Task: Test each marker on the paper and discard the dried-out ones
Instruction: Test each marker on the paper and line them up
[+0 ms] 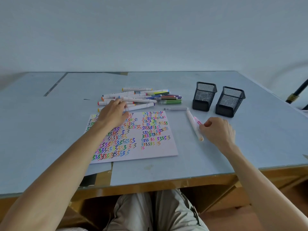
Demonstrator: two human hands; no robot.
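Many markers (140, 98) lie piled just behind the scribbled paper (133, 137), light, stiff, smooth barrels likely to roll.

Best taken mid-barrel with a pinch, I judge. Left hand (113, 114) reaches onto the pile's near edge, fingers loosely spread over the barrels. Right hand (216, 130) has curled fingers pinching a pink marker (197, 121), beside a white marker (193, 125) lying on the surface (166, 170). Two mesh pen cups (218, 99) stand behind, well apart from the paper; open room lies right and front, toward the near edge.
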